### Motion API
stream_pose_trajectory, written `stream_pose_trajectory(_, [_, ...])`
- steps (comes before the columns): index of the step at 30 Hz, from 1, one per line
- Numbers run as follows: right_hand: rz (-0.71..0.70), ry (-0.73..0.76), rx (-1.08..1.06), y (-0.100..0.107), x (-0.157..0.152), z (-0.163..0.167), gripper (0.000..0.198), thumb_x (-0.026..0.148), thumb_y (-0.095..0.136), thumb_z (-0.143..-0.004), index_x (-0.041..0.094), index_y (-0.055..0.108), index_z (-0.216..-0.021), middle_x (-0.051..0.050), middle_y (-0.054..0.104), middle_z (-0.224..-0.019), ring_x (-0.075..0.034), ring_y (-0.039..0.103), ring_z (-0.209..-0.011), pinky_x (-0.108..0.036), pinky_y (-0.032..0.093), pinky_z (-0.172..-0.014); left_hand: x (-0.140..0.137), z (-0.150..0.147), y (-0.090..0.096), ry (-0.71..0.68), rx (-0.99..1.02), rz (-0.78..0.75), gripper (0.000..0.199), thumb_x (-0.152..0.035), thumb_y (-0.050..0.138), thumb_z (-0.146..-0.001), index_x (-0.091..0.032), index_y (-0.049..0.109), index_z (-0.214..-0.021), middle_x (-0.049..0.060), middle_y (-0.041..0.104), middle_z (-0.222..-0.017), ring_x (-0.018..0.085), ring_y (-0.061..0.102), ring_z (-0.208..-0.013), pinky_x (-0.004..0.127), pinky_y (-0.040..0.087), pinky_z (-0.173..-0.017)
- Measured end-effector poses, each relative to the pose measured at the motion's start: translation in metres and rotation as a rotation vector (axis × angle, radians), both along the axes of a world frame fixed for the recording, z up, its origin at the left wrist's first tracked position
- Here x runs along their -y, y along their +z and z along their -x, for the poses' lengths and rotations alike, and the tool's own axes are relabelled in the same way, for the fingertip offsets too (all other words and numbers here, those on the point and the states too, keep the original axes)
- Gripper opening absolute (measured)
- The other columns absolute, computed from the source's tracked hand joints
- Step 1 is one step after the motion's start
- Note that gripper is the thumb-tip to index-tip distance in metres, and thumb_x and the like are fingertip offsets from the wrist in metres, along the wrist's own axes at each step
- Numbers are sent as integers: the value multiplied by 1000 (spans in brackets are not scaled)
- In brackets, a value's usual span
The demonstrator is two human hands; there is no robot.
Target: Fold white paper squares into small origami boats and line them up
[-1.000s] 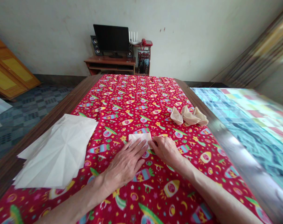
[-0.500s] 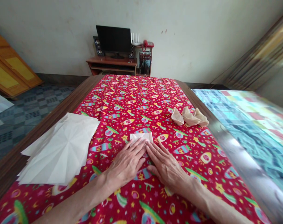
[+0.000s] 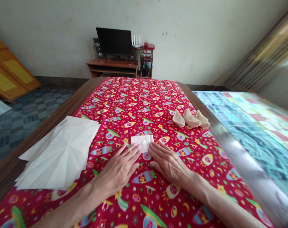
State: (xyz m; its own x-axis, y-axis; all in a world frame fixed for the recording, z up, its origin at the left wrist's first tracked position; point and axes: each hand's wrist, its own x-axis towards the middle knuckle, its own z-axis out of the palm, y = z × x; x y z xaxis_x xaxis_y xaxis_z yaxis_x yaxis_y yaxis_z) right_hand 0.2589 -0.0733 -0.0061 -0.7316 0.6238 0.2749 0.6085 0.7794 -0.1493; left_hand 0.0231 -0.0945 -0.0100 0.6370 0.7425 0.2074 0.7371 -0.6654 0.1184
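A small folded piece of white paper (image 3: 144,142) lies flat on the red patterned cloth (image 3: 144,107) in front of me. My left hand (image 3: 122,166) rests palm down, its fingertips on the paper's near left corner. On the other side, my right hand (image 3: 169,161) lies flat with its fingertips on the near right part. Both hands have their fingers stretched out and grip nothing. Fold lines show on the paper between the hands; its near corners are partly hidden by the fingers.
At the left lies a stack of creased white paper sheets (image 3: 60,155). Several folded paper shapes (image 3: 191,118) stand near the cloth's right edge. Beyond the table are a desk (image 3: 112,63) with a monitor (image 3: 114,41), and a bed (image 3: 248,126) on the right.
My hands have moved apart, the left one sliding left and toward me, so more of the folded paper shows between them. The view has shifted slightly.
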Motion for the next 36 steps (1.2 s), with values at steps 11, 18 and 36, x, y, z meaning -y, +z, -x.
stream_pose_trajectory(11, [0, -70, 53, -7, -32, 1, 49, 34, 39, -97, 4, 43, -137, -19, 38, -144, -27, 30, -137, -46, 32, -111, -30, -1, -7, 46, -64, -38, 47, -33, 33, -98, -15, 35, -141, 7, 32, -150, 22, 26, -140, 43, 24, -114])
stream_pose_trajectory(18, [13, -19, 35, -6, -1, -8, 52, 37, 41, -96, 9, 40, -140, -15, 41, -143, -27, 31, -136, -48, 33, -111, 4, 22, -2, -22, -96, 2, 52, -33, 38, -96, -22, 26, -146, 2, 32, -150, 21, 26, -140, 45, 23, -114])
stream_pose_trajectory(36, [54, -466, -178, -9, -20, 12, 21, 39, 60, -86, 18, 55, -88, -4, 62, -80, -18, 58, -76, -27, 43, -69, -41, -5, -5, 98, 278, 15, 10, -19, 54, -88, -19, 53, -78, 1, 56, -85, 17, 55, -82, 30, 48, -74])
